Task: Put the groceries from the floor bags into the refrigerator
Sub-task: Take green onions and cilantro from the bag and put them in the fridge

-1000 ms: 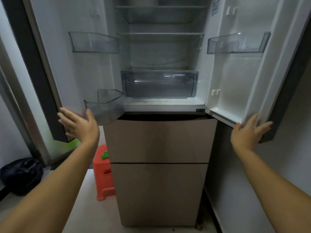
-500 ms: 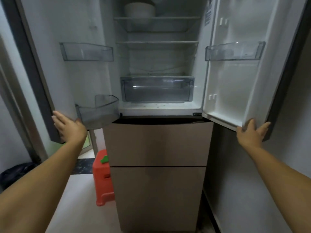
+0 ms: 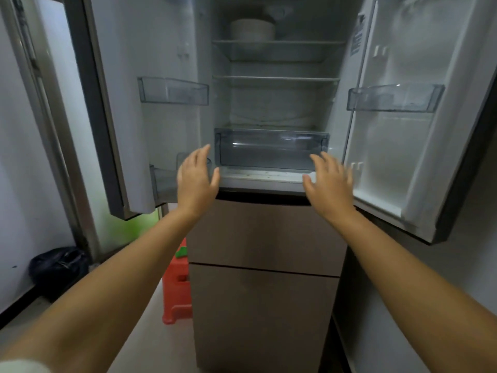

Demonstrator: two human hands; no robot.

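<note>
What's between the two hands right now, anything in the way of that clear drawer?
Nothing held or blocking. In the head view, between the left hand and right hand show only the clear drawer front and the bare ledge below it.

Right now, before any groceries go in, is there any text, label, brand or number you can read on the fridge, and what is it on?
No text can be read.
Sticker on the refrigerator's right inner wall near the top: dark printed lines, too small and blurred to read.
No brand, number or sign shows on the doors, bins, the crisper drawer or the lower drawer fronts.
</note>
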